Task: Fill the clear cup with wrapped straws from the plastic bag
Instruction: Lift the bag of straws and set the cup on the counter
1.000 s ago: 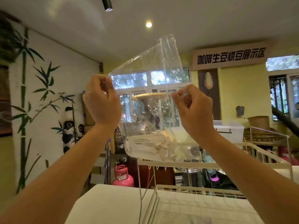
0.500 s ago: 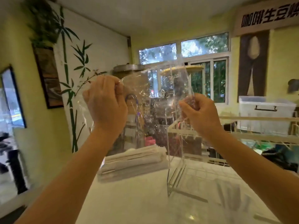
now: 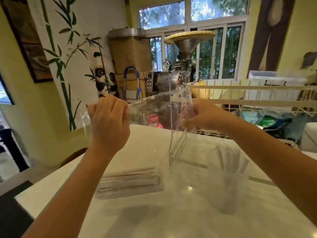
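I hold a clear plastic bag (image 3: 159, 109) by its mouth above the white table (image 3: 154, 220). My left hand (image 3: 109, 121) grips the bag's left edge and my right hand (image 3: 204, 115) grips its right edge. The bag's bottom rests on the table, holding a flat stack of paper-wrapped straws (image 3: 130, 182). A clear cup (image 3: 226, 181) stands on the table below my right forearm. It looks blurred, with several pale straws upright in it.
A clear acrylic stand (image 3: 178, 117) rises behind the bag, and a white wire rack (image 3: 257, 102) runs along the table's far right. Beyond the table are a coffee roaster (image 3: 185, 54), a pink gas cylinder (image 3: 154, 120) and a bamboo-and-panda painted wall.
Both hands have come down with the bag, from held high in the air to its bottom resting on the table. My view has tilted down, and the cup has come into sight.
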